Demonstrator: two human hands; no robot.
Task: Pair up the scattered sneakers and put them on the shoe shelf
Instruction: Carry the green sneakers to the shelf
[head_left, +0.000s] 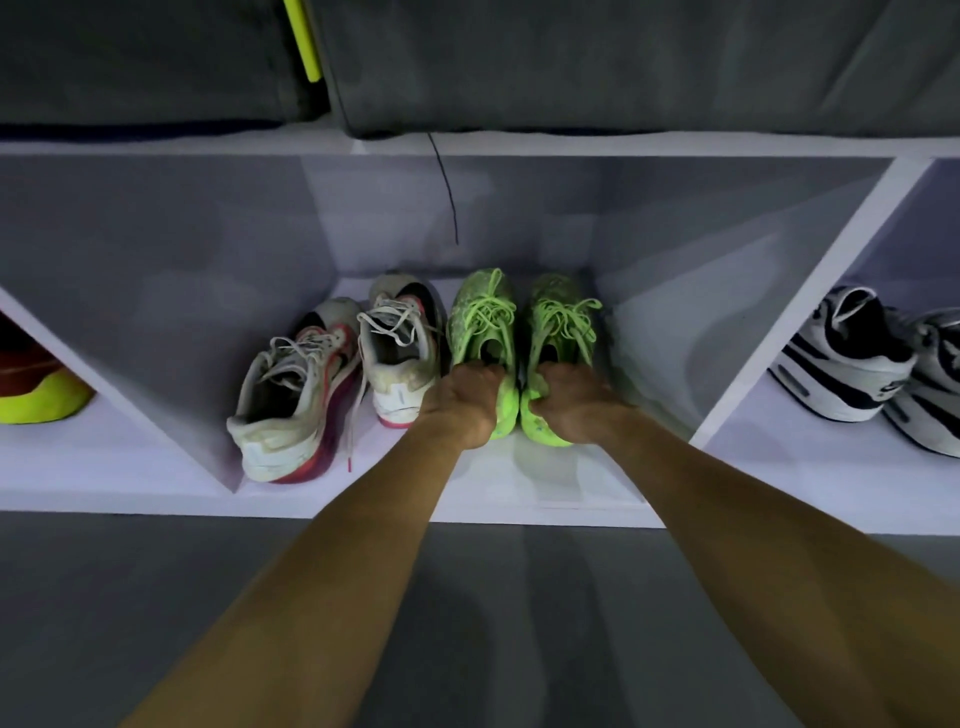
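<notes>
Two neon green sneakers stand side by side, toes pointing inward, in the middle compartment of the white shoe shelf (519, 499). My left hand (462, 400) grips the heel of the left green sneaker (483, 317). My right hand (576, 402) grips the heel of the right green sneaker (563, 319). Both shoes rest on the shelf floor. To their left in the same compartment sits a worn white pair with red and purple soles (384, 353), the leftmost shoe (291, 395) angled outward.
A black and white pair (852, 358) fills the right compartment. A red and yellow shoe (36, 389) shows in the left compartment. A thin black cord (448, 192) hangs down the back wall. Grey cushions (571, 62) lie on top of the shelf. Grey floor (104, 597) lies below.
</notes>
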